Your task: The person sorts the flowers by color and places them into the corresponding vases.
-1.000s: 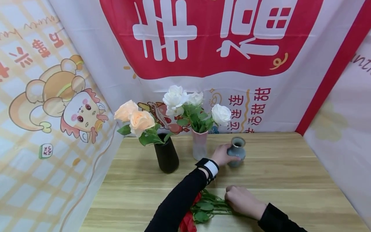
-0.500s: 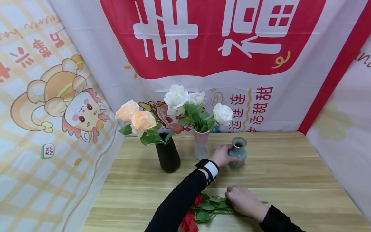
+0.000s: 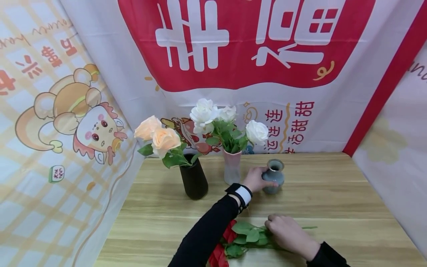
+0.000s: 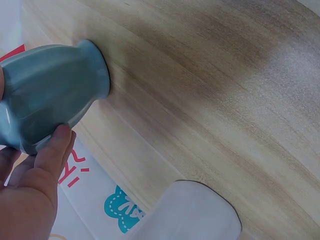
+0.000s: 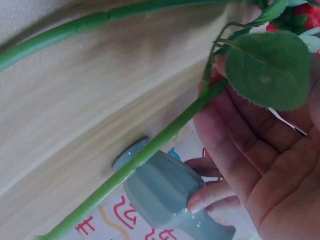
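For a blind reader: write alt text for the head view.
A person's left hand grips a small grey-blue vase on a wooden table, while the right hand holds red rose stems. Behind stand a black vase of peach roses and a pink vase of white roses.

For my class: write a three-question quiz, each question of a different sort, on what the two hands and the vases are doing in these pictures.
1. True or false: the left hand grips the small grey-blue ceramic vase.
2. What does the right hand hold? A) green stems of red artificial roses B) the black cylindrical vase C) nothing
3. Fill in: the white roses stand in the pale ____ vase.

Key: 1 true; 2 A; 3 pink. The grey-blue vase stands upright and empty on the wooden table.
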`<state>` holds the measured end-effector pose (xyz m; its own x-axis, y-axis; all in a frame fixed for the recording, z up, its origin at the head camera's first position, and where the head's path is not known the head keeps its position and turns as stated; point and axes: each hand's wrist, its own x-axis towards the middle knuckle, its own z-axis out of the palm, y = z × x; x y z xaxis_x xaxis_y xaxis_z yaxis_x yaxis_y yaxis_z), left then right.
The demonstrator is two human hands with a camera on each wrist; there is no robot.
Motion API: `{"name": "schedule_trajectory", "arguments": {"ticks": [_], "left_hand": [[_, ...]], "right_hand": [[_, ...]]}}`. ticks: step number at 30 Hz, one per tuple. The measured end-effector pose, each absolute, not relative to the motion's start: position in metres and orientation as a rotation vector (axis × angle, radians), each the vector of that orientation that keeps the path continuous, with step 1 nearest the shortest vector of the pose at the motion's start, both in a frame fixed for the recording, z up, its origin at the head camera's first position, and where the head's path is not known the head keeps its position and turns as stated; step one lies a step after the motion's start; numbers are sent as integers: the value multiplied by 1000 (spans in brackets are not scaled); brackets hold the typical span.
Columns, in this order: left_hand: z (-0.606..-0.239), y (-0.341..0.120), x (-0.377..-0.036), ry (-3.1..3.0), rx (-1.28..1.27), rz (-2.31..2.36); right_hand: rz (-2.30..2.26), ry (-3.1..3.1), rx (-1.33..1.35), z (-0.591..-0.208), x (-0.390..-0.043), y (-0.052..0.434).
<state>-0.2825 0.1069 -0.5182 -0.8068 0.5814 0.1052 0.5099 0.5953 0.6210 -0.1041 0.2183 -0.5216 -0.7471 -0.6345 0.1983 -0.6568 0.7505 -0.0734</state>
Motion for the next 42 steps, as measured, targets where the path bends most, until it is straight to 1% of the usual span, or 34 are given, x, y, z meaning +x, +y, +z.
{"name": "schedule_trajectory", "arguments": {"ticks": [11, 18, 25, 31, 37, 42], "left_hand": [[-515, 110, -282, 2695, 862, 1015], [-515, 108, -283, 2705, 882, 1015], [-519, 107, -284, 2710, 875, 1006], [-522, 107, -284, 2711, 889, 1026], [-519, 106, -281, 2688, 826, 1030], [-517, 105, -278, 2689, 802, 1027]], "right_hand": [[84, -2694, 866, -506, -93, 227], [34, -2585, 793, -500, -90, 234], [137, -2426, 791, -496, -92, 247], [266, -2415, 811, -489, -92, 256], [341, -2338, 815, -480, -90, 261], [392, -2264, 766, -472, -89, 266]]}}
